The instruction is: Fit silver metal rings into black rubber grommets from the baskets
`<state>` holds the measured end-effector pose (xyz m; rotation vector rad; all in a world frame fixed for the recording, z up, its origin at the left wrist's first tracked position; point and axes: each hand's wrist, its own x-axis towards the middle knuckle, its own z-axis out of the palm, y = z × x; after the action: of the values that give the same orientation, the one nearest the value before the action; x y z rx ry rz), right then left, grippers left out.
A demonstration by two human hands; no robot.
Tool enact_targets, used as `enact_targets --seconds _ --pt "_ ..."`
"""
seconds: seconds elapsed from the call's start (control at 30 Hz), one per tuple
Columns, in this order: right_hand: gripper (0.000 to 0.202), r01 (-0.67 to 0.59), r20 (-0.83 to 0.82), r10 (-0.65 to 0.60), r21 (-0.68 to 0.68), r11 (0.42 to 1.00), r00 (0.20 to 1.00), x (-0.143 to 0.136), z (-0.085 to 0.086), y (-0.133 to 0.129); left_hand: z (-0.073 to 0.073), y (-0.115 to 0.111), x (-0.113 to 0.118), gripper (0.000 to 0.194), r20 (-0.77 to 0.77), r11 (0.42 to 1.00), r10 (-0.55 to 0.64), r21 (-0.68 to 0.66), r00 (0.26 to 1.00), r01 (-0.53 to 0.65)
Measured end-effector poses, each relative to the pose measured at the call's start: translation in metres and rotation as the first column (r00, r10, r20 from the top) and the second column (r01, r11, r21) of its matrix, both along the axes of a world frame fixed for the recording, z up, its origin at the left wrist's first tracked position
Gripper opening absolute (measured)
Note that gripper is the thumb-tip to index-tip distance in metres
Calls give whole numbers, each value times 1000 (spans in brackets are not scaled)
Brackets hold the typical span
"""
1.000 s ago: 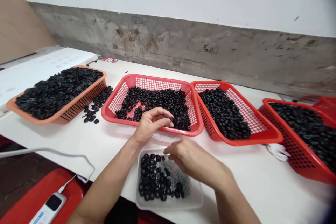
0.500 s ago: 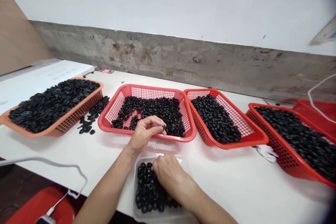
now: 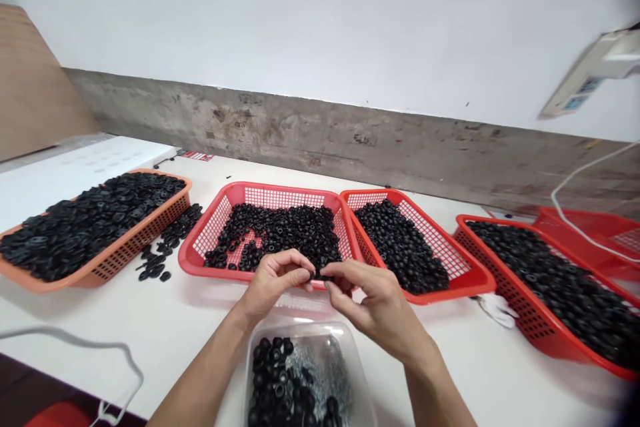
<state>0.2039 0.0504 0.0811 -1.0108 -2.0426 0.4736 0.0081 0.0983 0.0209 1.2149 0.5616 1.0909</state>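
My left hand (image 3: 280, 281) is closed in a pinch on a small black part (image 3: 313, 275), above the front rim of the middle red basket (image 3: 215, 271). Fingertips of my right hand (image 3: 373, 297) meet it from the other side, pinching another small dark piece (image 3: 326, 277). The two pieces are close together; whether they touch is hard to tell. Below the hands, a clear plastic box (image 3: 363, 383) holds round black knobs (image 3: 273, 380) at its left and many tiny silvery pieces (image 3: 327, 363) at its right. Small black rings (image 3: 295, 227) fill much of the middle basket.
An orange basket (image 3: 125, 233) heaped with flat black parts stands left, with loose black pieces (image 3: 167, 240) beside it. Rightward are a red basket (image 3: 465, 280) and another red basket (image 3: 510, 287), both with black parts. A white cloth (image 3: 497, 310) and cables (image 3: 575, 213) lie nearby.
My right hand has left the clear box and risen to my left hand, a small dark piece now between its fingers. The box's silvery contents have come into view. The camera view has tilted up.
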Motion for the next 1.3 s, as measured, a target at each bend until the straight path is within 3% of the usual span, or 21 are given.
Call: enact_targets --seconds 0.43,0.63,0.87,1.0,1.3 --pt "41 -181 -54 186 90 979 981 -4 -17 11 0 -4 4 19 -13 998 -61 5 998 61" --pt "36 -103 -62 109 102 989 992 -1 -17 13 0 -6 3 17 33 998 -37 -44 999 38" --pt "26 -138 -81 141 35 990 987 -3 -14 13 1 -4 5 16 50 996 -55 -63 997 59" --pt "18 -91 -145 91 6 996 985 -3 -12 16 0 -3 5 14 62 997 -16 -75 998 20" --pt "19 -53 -105 51 -13 999 993 -6 -13 15 0 -4 6 49 99 997 17 -77 995 -9"
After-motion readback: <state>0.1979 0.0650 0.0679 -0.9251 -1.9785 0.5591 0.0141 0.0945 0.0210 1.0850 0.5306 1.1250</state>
